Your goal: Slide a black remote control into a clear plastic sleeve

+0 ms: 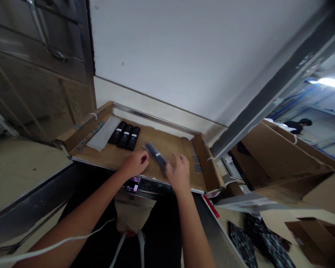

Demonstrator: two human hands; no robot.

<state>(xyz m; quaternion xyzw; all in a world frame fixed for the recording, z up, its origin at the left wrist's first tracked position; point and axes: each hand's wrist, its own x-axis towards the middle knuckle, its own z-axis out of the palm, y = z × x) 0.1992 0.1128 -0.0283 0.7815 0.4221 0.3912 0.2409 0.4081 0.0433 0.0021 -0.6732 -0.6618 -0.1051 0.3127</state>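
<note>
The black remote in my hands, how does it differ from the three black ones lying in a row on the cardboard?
The held remote is in a clear wrapper, gripped by both the left hand and right hand; the three remotes look bare and untouched. It lies slanted, alone; they sit side by side, parallel, beside a white sheet. All are slim, black, over the cardboard.
</note>
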